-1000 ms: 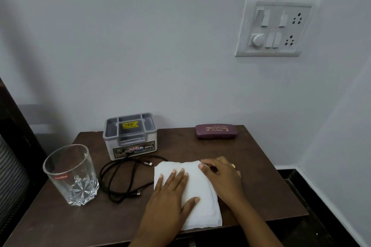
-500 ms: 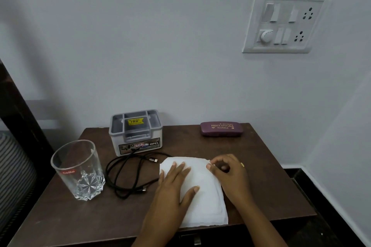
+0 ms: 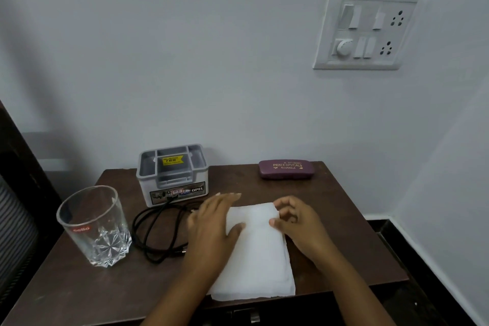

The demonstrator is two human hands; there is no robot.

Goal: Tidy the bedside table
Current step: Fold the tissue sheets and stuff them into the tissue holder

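A white folded cloth [image 3: 258,254] lies on the dark wooden bedside table [image 3: 341,233], its near end at the front edge. My left hand [image 3: 211,225] lies flat over the cloth's left side, fingers stretched toward the grey box and thumb on the fabric. My right hand [image 3: 296,222] is curled at the cloth's far right corner, thumb and forefinger pinching the edge. A black cable [image 3: 156,233] lies in loose loops just left of my left hand, partly hidden under it.
A grey compartment box [image 3: 172,174] stands at the back, with the cable in front of it. A clear glass tumbler [image 3: 94,225] stands at the left. A maroon spectacle case [image 3: 286,169] lies at the back right. A switchboard [image 3: 367,29] is on the wall.
My left hand slid left and forward to the cloth's left side. My right hand's fingers curled and closed on the far right corner. The camera shifted slightly.
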